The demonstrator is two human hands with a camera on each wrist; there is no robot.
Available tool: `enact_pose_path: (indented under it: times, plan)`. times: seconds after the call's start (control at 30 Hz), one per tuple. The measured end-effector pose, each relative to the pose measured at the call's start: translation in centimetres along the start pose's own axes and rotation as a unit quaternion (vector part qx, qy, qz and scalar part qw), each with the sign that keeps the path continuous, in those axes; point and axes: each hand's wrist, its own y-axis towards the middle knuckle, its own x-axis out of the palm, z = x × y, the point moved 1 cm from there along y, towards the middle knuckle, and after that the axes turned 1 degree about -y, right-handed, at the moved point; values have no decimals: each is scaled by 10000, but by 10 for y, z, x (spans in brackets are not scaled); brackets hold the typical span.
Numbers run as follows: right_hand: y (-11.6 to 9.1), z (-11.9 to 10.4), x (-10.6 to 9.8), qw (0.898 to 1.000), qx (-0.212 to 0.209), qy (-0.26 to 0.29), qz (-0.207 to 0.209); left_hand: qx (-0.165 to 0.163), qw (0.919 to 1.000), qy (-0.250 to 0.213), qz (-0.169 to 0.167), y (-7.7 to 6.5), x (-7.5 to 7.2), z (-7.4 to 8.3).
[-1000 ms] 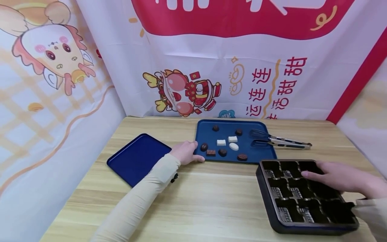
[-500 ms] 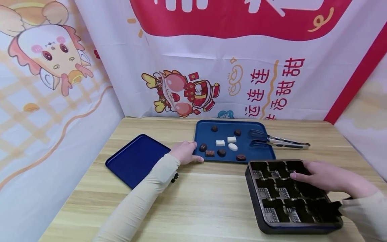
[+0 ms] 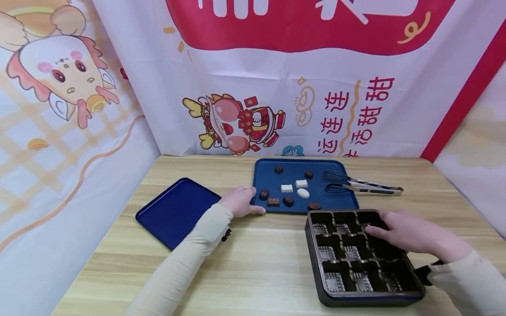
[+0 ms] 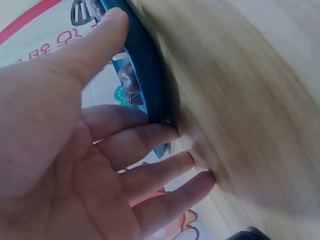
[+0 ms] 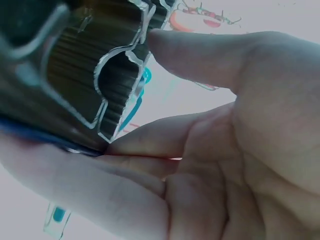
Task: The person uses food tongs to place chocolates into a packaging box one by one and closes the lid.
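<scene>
My left hand (image 3: pixel 240 202) holds the near left corner of a blue tray (image 3: pixel 269 180). Its thumb lies on the tray's rim (image 4: pixel 150 65) in the left wrist view, while several fingertips reach the wood. Brown chocolates (image 3: pixel 288 201) and white ones (image 3: pixel 303 193) are scattered over that tray. At the right, my right hand (image 3: pixel 413 232) grips a dark chocolate box (image 3: pixel 367 301) with a plastic insert of several empty compartments. The thumb is over the insert's edge, and the fingers wrap the box's outer side, as the right wrist view shows.
Tongs (image 3: pixel 371 186) with dark heads lie with their heads over the blue tray and handles pointing right. A dark blue tray (image 3: pixel 178 210) with nothing on it sits left, partly behind my left sleeve (image 3: pixel 189 259). A printed cloth (image 3: pixel 245 66) hangs behind the wooden table (image 3: pixel 253 272).
My right hand has moved the chocolate box leftward along the table, its far left corner now overlapping the blue tray's front edge in view. The left hand has stayed at the tray corner.
</scene>
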Motion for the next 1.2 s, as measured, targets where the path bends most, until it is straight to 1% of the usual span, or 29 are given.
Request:
enact_pose_path:
  times: [0.13, 0.27, 0.5, 0.6, 0.7, 0.93, 1.1, 1.2]
  plan:
    - [3, -9, 3, 10000, -25, -17, 87, 17, 10000, 10, 36, 1, 4, 0]
    - [6, -20, 4, 9998, -166, 19, 139, 31, 9999, -56, 91, 0, 5, -1]
    - [10, -42, 8, 9985, -373, 398, -2, 30, 9990, -446, 54, -3, 1, 2]
    - [14, -52, 11, 9979, -572, 307, 83, -14, 9985, -551, 65, -5, 0, 1]
    - [17, -61, 13, 9967, -734, 182, 283, -50, 9981, -611, 59, -6, 0, 1]
    - [23, -83, 17, 9972, -365, 594, 284, -32, 9974, -719, 81, -6, 1, -1]
    - [28, -97, 19, 9975, -191, 584, 360, 49, 9974, -706, 98, -5, 1, -1]
    - [29, -102, 20, 9970, -90, 598, 474, 143, 9972, -738, 36, -4, 0, -2]
